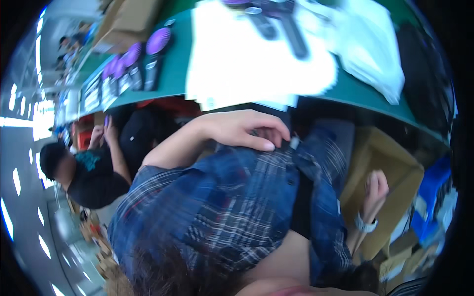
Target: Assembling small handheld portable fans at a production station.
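My left hand (252,129) rests in front of the blue plaid shirt (237,197), below the table edge. Its fingers are loosely bent, with the thumb apart from them, and I see nothing held. Lower on the right, my right hand (377,187) is curled closed in front of an open cardboard box (380,148), with a pale band on the wrist. Nothing shows between its fingers. On the table, beyond my left hand, lie white sheets (247,74). Blurred dark-handled brushes (294,37) lie at their far side.
Several purple-headed brushes (158,41) line the green table (173,74) at left, near a cardboard box (129,24). A white plastic bag (373,49) lies at right. A person in black (96,177) works at far left. Blue material (432,197) is at far right.
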Motion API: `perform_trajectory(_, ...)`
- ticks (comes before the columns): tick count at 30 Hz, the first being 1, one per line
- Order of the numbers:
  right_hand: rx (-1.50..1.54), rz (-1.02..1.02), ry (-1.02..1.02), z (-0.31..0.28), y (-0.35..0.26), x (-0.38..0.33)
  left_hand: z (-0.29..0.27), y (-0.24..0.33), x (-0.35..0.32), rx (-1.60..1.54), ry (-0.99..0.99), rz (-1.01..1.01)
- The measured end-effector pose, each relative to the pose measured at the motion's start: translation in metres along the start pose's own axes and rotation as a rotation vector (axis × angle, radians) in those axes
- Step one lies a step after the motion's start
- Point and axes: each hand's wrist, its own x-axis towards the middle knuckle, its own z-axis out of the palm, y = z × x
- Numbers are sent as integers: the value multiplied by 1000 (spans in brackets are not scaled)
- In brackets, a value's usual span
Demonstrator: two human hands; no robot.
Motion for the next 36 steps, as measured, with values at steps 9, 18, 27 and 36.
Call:
perform_trajectory(9,464,-1252,-1313,-31,-178,115,-20,1,-158,-33,762,26)
perform_trajectory(18,474,-684,-1462,169,-231,163,-77,-89,-205,1314,1606,-309)
perform_trajectory(27,-900,-1084,-426,356,-203,147,-109,-98,-155,1130,1564,-412)
perform_trajectory(36,-935,-1213,-375,352,-201,145,-56,-56,-133,-505,1090,503)
